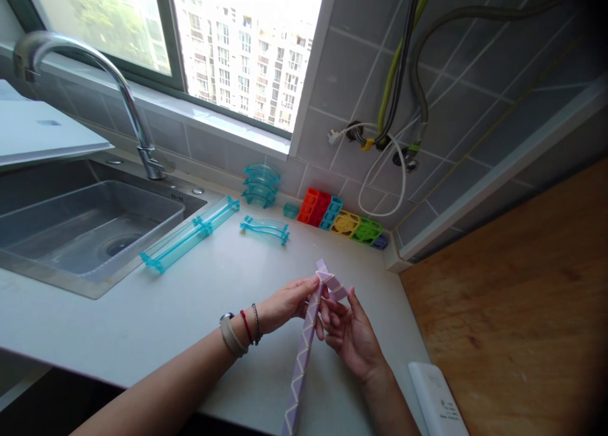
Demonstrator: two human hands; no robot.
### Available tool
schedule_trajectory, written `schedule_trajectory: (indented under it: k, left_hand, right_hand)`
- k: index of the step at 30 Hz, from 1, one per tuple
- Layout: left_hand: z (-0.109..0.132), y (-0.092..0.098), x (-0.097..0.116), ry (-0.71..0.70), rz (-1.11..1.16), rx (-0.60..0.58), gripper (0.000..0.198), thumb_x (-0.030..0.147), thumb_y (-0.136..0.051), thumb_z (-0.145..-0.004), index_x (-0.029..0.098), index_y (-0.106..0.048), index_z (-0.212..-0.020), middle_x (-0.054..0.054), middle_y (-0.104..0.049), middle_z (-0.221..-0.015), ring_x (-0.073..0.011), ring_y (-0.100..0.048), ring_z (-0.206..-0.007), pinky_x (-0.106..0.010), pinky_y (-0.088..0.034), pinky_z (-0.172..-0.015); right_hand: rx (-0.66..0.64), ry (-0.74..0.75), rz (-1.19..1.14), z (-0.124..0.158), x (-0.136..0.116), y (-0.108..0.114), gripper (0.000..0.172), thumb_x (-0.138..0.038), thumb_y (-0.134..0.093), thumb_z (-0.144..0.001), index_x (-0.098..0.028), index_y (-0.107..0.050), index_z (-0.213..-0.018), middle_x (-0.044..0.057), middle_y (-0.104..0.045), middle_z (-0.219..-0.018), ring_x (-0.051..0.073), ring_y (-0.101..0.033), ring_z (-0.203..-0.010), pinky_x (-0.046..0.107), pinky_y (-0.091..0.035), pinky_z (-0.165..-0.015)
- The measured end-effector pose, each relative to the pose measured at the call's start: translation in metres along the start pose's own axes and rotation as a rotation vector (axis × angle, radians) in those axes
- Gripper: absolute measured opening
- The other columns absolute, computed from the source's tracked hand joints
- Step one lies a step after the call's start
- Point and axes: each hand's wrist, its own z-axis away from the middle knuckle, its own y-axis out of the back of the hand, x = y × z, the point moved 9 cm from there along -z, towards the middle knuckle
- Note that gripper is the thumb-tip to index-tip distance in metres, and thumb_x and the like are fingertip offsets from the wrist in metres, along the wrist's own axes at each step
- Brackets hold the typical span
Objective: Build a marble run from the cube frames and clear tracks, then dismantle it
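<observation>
A lilac twist snake puzzle (303,360) with pale zigzag seams runs from my hands toward the bottom edge of the view, over the white counter. Its upper end bends sideways into a short folded piece (335,285). My left hand (294,300) is closed on it just below the bend, thumb on top. The thumb and fingers of my right hand (354,338) are closed around the folded end from the right. Some of my left fingers are hidden behind the puzzle.
Clear teal track pieces (190,236) lie beside the steel sink (95,290), with a curved teal piece (265,230) and stacked ones (261,185) behind. Colourful plastic blocks (345,223) line the wall. A white power strip (436,398) lies right, near a wooden panel (513,284).
</observation>
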Motion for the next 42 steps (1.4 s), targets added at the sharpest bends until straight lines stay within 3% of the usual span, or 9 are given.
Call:
schedule_trajectory:
  k: [4, 9, 13, 18, 26, 30, 36, 39, 42]
  left_hand:
    - [0.004, -0.014, -0.010, 0.094, -0.019, -0.104, 0.050, 0.062, -0.045, -0.095, 0.014, -0.059, -0.098, -0.010, -0.073, -0.074, -0.0196, -0.067, -0.047, -0.028, -0.049, -0.050]
    - [0.015, -0.045, -0.043, 0.329, 0.022, -0.354, 0.045, 0.058, -0.043, -0.096, 0.016, -0.061, -0.096, -0.011, -0.073, -0.066, -0.0254, -0.070, -0.052, -0.034, -0.053, -0.056]
    - [0.016, -0.039, -0.058, 0.428, 0.105, -0.328, 0.049, 0.059, -0.035, -0.097, 0.017, -0.060, -0.093, -0.010, -0.073, -0.062, -0.0262, -0.069, -0.049, -0.034, -0.053, -0.054]
    - [0.021, -0.033, -0.062, 0.515, 0.132, -0.351, 0.049, 0.058, -0.037, -0.097, 0.016, -0.060, -0.092, -0.013, -0.075, -0.068, -0.0276, -0.072, -0.053, -0.035, -0.055, -0.053]
    - [0.032, -0.046, -0.075, 0.652, 0.134, -0.418, 0.050, 0.059, -0.034, -0.098, 0.017, -0.061, -0.096, -0.012, -0.075, -0.068, -0.0279, -0.072, -0.054, -0.035, -0.054, -0.051]
    - [0.042, -0.056, -0.096, 0.778, 0.149, -0.488, 0.053, 0.062, -0.032, -0.097, 0.017, -0.062, -0.095, -0.013, -0.075, -0.068, -0.0289, -0.071, -0.056, -0.035, -0.052, -0.050]
    - [0.043, -0.069, -0.111, 0.740, 0.197, -0.509, 0.051, 0.062, -0.038, -0.096, 0.017, -0.063, -0.103, -0.009, -0.072, -0.066, -0.0274, -0.070, -0.056, -0.034, -0.051, -0.053]
    - [0.033, -0.067, -0.108, 0.656, 0.215, -0.414, 0.048, 0.059, -0.043, -0.096, 0.017, -0.059, -0.111, -0.010, -0.073, -0.073, -0.0244, -0.070, -0.054, -0.031, -0.051, -0.050]
    - [0.025, -0.058, -0.103, 0.585, 0.176, -0.320, 0.047, 0.056, -0.052, -0.094, 0.011, -0.063, -0.102, -0.011, -0.072, -0.074, -0.0205, -0.069, -0.049, -0.027, -0.052, -0.047]
  right_hand:
    - [-0.017, -0.069, -0.029, 0.001, 0.003, 0.000, 0.057, -0.068, -0.063, -0.084, -0.012, -0.071, -0.082, -0.005, -0.048, -0.053, 0.004, -0.034, -0.040, 0.014, -0.021, -0.036]
    - [0.027, 0.097, 0.033, 0.001, -0.016, 0.008, 0.040, -0.050, -0.071, -0.084, -0.016, -0.067, -0.105, -0.007, -0.054, -0.058, 0.005, -0.039, -0.036, 0.015, -0.028, -0.033]
    - [0.078, 0.268, 0.044, 0.006, -0.035, 0.012, 0.039, -0.047, -0.072, -0.085, -0.017, -0.065, -0.110, -0.007, -0.054, -0.060, 0.007, -0.044, -0.042, 0.017, -0.033, -0.036]
    - [0.105, 0.395, 0.095, 0.013, -0.045, 0.008, 0.042, -0.046, -0.073, -0.084, -0.016, -0.066, -0.112, -0.005, -0.056, -0.066, 0.007, -0.046, -0.051, 0.018, -0.040, -0.046]
    - [0.073, 0.366, 0.061, 0.012, -0.047, 0.005, 0.036, -0.048, -0.071, -0.083, -0.015, -0.067, -0.097, -0.004, -0.056, -0.059, 0.006, -0.036, -0.043, 0.017, -0.025, -0.039]
    - [-0.016, 0.289, 0.107, 0.014, -0.042, -0.002, 0.048, -0.054, -0.067, -0.084, -0.017, -0.068, -0.115, -0.001, -0.061, -0.060, 0.007, -0.042, -0.045, 0.016, -0.025, -0.041]
    - [-0.168, 0.097, 0.215, 0.011, -0.019, -0.012, 0.056, -0.057, -0.055, -0.090, -0.012, -0.069, -0.120, 0.001, -0.062, -0.058, 0.008, -0.045, -0.045, 0.016, -0.026, -0.041]
    - [-0.200, 0.122, 0.205, 0.012, -0.018, -0.017, 0.051, -0.053, -0.057, -0.091, -0.012, -0.069, -0.119, 0.000, -0.061, -0.060, 0.008, -0.049, -0.050, 0.015, -0.032, -0.043]
    - [-0.235, 0.186, 0.207, 0.017, -0.024, -0.023, 0.049, -0.051, -0.063, -0.088, -0.013, -0.069, -0.118, 0.000, -0.063, -0.066, 0.009, -0.055, -0.058, 0.015, -0.041, -0.050]
